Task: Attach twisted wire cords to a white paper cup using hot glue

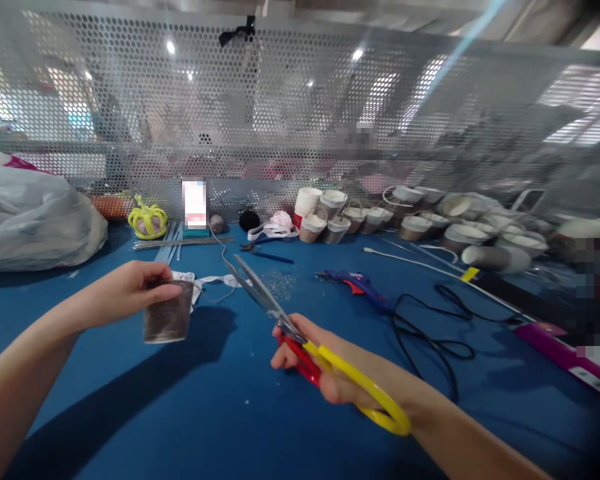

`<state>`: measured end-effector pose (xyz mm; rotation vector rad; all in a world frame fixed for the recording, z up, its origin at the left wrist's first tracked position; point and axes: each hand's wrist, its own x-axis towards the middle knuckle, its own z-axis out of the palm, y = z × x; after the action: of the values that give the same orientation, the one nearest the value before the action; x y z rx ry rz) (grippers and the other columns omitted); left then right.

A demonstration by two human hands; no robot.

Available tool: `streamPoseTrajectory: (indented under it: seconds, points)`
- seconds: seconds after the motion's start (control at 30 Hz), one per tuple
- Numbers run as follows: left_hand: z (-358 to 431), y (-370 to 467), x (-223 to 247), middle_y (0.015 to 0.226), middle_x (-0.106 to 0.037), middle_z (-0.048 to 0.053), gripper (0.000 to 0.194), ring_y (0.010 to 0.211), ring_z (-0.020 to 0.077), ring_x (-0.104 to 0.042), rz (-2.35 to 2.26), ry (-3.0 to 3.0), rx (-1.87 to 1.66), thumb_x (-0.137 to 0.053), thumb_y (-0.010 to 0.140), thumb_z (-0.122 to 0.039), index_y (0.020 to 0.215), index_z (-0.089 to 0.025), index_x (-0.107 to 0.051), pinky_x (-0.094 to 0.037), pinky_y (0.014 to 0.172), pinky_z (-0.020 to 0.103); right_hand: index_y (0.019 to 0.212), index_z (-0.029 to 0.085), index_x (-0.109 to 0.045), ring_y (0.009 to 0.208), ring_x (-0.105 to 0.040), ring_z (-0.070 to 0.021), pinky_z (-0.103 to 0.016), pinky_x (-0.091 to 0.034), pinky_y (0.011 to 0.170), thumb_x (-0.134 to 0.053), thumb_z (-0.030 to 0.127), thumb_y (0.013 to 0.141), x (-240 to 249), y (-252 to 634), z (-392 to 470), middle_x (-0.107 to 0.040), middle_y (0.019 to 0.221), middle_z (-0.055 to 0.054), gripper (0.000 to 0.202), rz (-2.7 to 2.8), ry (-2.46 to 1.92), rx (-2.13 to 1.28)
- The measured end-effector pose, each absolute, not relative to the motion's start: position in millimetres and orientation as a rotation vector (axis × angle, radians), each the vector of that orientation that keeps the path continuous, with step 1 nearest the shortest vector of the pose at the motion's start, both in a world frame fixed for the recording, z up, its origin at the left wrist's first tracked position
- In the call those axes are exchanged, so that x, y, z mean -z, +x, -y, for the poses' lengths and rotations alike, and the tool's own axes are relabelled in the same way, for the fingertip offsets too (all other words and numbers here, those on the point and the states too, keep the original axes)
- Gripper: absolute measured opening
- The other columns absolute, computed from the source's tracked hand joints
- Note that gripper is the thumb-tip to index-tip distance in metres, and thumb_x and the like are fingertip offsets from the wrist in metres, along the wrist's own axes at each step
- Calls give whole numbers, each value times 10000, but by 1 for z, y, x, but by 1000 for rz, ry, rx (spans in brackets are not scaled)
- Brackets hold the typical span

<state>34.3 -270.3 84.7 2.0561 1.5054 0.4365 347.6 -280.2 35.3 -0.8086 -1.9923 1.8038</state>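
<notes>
My left hand (135,293) grips a small brown cup (167,317) by its upper part, fingers and thumb closed at the rim. A white printed ribbon (220,281) lies behind the cup, and a thin grey cord (225,253) runs beside it to a grey ball of yarn (217,223). In my right hand (320,360) is a pair of scissors (300,340) with one red and one yellow handle. Their blades point up and to the left, slightly apart, with nothing visible between them. The scissors are clear of the cup.
A blue glue gun (355,283) with a black cable lies right of centre. Several small cups (375,217) line the back right. Pliers (265,247), a phone (195,203) and a yellow crown-like piece (149,220) stand or lie farther back. A plastic bag (35,213) is at left.
</notes>
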Motion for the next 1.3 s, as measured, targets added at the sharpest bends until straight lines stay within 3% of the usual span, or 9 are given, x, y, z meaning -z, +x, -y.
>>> streamPoseTrajectory:
  seconds: [0.13, 0.3, 0.7, 0.93, 1.1, 1.3]
  points:
    - [280, 35, -96, 591, -470, -34, 262, 570, 85, -411, -1417, 1910, -766, -481, 742, -394, 637, -155, -506, -347, 523, 184, 1093, 184, -366, 654, -424, -79, -190, -377, 551, -615, 514, 635, -41, 345, 280, -457, 841, -12, 617, 2236, -982, -1661]
    - [287, 29, -101, 592, -473, -63, 206, 547, 48, -405, -1327, 1584, -1058, -530, 737, -346, 693, -148, -492, -320, 509, 148, 1046, 191, -372, 646, -370, -79, -187, -356, 559, -622, 453, 655, -43, 334, 283, -417, 777, 20, 533, 2329, -977, -1460]
    - [286, 47, -85, 574, -520, -60, 294, 503, 47, -443, -961, 1118, -909, -669, 630, -385, 669, -152, -495, -340, 468, 146, 1054, 203, -327, 676, -359, -97, -215, -357, 624, -662, 448, 615, -39, 324, 287, -386, 796, 19, 604, 2263, -1007, -1286]
    - [281, 35, -79, 499, -470, -56, 330, 439, 45, -372, -876, 1223, -803, -684, 582, -426, 588, -146, -508, -303, 436, 168, 1038, 199, -348, 639, -351, -84, -202, -352, 591, -714, 402, 561, -40, 324, 284, -416, 785, 29, 635, 2325, -1035, -1269]
    - [274, 31, -68, 567, -525, -8, 352, 515, 96, -438, -892, 1353, -689, -672, 564, -472, 613, -147, -545, -349, 496, 213, 1030, 202, -352, 589, -316, -72, -202, -358, 569, -719, 434, 536, -42, 323, 284, -403, 749, 41, 658, 2406, -1026, -1209]
    - [276, 43, -68, 622, -546, 5, 308, 592, 114, -457, -889, 1559, -612, -636, 627, -446, 650, -144, -580, -361, 556, 219, 1047, 197, -400, 699, -406, -111, -240, -387, 653, -709, 474, 529, -40, 320, 288, -469, 883, -5, 664, 2434, -1073, -1034]
